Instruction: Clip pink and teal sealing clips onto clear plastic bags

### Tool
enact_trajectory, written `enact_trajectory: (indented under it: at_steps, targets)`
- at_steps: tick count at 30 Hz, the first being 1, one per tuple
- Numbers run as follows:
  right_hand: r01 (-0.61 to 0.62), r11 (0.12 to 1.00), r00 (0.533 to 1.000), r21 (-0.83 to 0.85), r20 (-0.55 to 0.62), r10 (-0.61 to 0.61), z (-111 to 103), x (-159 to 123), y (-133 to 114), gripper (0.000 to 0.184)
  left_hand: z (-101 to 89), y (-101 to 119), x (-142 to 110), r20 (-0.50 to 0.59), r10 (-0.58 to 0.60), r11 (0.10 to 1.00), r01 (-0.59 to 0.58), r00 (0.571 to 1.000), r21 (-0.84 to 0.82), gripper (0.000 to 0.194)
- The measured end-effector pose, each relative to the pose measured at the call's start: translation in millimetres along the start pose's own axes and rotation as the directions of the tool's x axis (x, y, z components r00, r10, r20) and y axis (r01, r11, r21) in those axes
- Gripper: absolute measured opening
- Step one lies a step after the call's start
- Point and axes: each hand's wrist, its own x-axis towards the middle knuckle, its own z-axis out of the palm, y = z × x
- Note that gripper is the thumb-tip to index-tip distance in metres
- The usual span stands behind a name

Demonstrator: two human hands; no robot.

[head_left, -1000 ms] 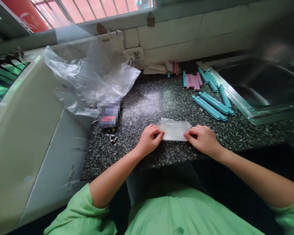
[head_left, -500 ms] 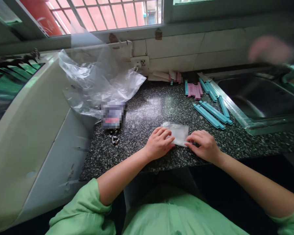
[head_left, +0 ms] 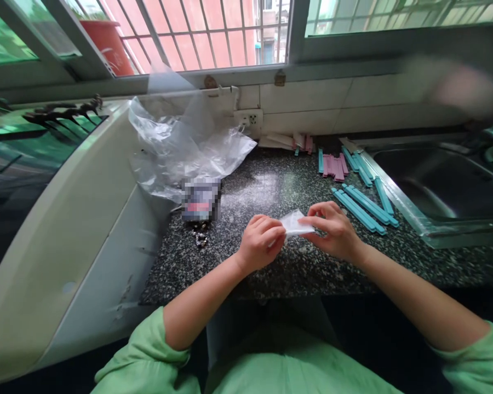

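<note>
Both hands hold a small clear plastic bag (head_left: 294,223) just above the speckled counter (head_left: 246,284). My left hand (head_left: 262,241) is closed, pinching the bag's left edge between thumb and curled fingers. On the other side, my right hand (head_left: 331,230) grips the bag's right part, thumb below and fingers over it. The bag looks partly folded and tilted; what it contains, if anything, cannot be made out. To the right of my right hand lie long blue sealing clips (head_left: 359,210), with a group of pink clips (head_left: 333,167) behind them.
A large crumpled plastic bag (head_left: 189,153) spreads over the back left. In front of it lies a blurred-out flat object (head_left: 201,200) with a beaded chain (head_left: 200,236). A steel sink (head_left: 427,175) is at the right. A wall socket (head_left: 248,118) sits below the barred window.
The small bag has come up off the counter, and its shape is now folded and tilted. My right hand has shifted its grip onto it. The camera view has tipped upward slightly.
</note>
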Motion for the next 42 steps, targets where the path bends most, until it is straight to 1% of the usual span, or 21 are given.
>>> enact_trajectory:
  at_steps: [3,5,6,8,10,12,14,16,19,22,24,27,29,30,31,33,35,36,39,40,42]
  targets:
    - [-0.034,0.99,0.999,0.135,0.011,0.032,2.8,20.0,5.3,0.008,-6.2,-5.1,2.3,-0.041,-0.112,0.979,0.103,0.993,-0.176,0.007]
    - [-0.073,0.965,0.997,0.253,0.03,0.067,5.2,31.7,8.2,0.007,-10.7,-10.6,6.6,-0.017,-0.256,0.925,0.24,0.967,-0.295,0.006]
    - [-0.112,0.942,0.994,0.315,0.047,0.102,6.5,36.8,9.4,0.008,-13.2,-14.3,9.9,0.03,-0.336,0.88,0.326,0.941,-0.346,0.007]
    - [-0.232,0.877,0.973,0.421,0.097,0.21,9.8,44.6,11.2,0.01,-17.9,-23.8,18.6,0.192,-0.465,0.755,0.5,0.864,-0.423,0.012]
    - [-0.357,0.793,0.933,0.494,0.157,0.323,13.9,48.5,11.9,0.013,-20.7,-34.4,28.2,0.353,-0.53,0.605,0.635,0.771,-0.48,0.023]
    - [-0.44,0.72,0.897,0.536,0.228,0.379,18.6,48.1,11.1,0.015,-19.4,-43.4,35.1,0.435,-0.567,0.466,0.708,0.7,-0.531,0.035]
    - [-0.486,0.678,0.874,0.551,0.306,0.378,23.2,44.6,8.8,0.016,-14.1,-48.2,36.8,0.471,-0.591,0.372,0.739,0.655,-0.561,0.038]
    - [-0.527,0.656,0.849,0.54,0.376,0.372,26.9,40.1,5.6,0.016,-7.4,-48.5,32.9,0.491,-0.602,0.338,0.758,0.63,-0.558,0.034]
    - [-0.593,0.615,0.804,0.521,0.432,0.409,30.7,34.9,1.1,0.016,-1.9,-44.5,22.0,0.462,-0.632,0.363,0.765,0.622,-0.532,0.026]
    - [-0.656,0.572,0.753,0.493,0.479,0.451,33.2,32.8,-0.5,0.018,-4.4,-41.5,13.8,0.387,-0.68,0.411,0.761,0.623,-0.503,0.023]
    - [-0.678,0.553,0.734,0.484,0.497,0.463,34.4,32.3,-0.4,0.02,-7.5,-40.9,11.9,0.345,-0.707,0.419,0.758,0.618,-0.5,0.023]
    - [-0.678,0.521,0.735,0.518,0.488,0.471,35.2,31.9,0.3,0.024,-9.6,-39.8,12.7,0.34,-0.729,0.366,0.758,0.594,-0.539,0.028]
    - [-0.67,0.488,0.74,0.559,0.453,0.497,35.0,31.6,1.0,0.026,-8.6,-38.5,13.4,0.391,-0.719,0.285,0.757,0.574,-0.588,0.033]
    - [-0.667,0.467,0.739,0.581,0.43,0.519,34.8,31.4,1.5,0.026,-7.5,-37.7,13.4,0.436,-0.703,0.239,0.764,0.562,-0.599,0.037]
    - [-0.663,0.447,0.735,0.601,0.406,0.544,34.5,31.2,2.1,0.027,-6.2,-37.1,13.1,0.492,-0.68,0.196,0.782,0.543,-0.592,0.042]
    - [-0.653,0.413,0.724,0.635,0.363,0.587,34.0,30.8,3.8,0.029,-3.5,-36.0,11.6,0.597,-0.637,0.134,0.833,0.487,-0.537,0.046]
    - [-0.643,0.397,0.716,0.655,0.332,0.613,33.5,30.6,5.7,0.029,-1.3,-35.5,9.9,0.654,-0.619,0.108,0.872,0.435,-0.478,0.041]
    - [-0.641,0.395,0.715,0.658,0.323,0.621,33.3,30.5,6.5,0.029,-0.6,-35.4,9.2,0.661,-0.62,0.102,0.879,0.422,-0.465,0.038]
    - [-0.64,0.397,0.713,0.658,0.317,0.625,32.5,30.5,8.1,0.029,-0.8,-35.5,9.3,0.667,-0.619,0.093,0.882,0.414,-0.461,0.035]
    - [-0.641,0.398,0.716,0.656,0.326,0.617,32.2,30.5,8.1,0.029,-1.4,-35.7,10.0,0.661,-0.622,0.098,0.879,0.42,-0.467,0.036]
    - [-0.647,0.403,0.727,0.647,0.366,0.581,31.7,30.4,7.2,0.028,-2.9,-36.4,11.6,0.616,-0.645,0.128,0.859,0.451,-0.495,0.041]
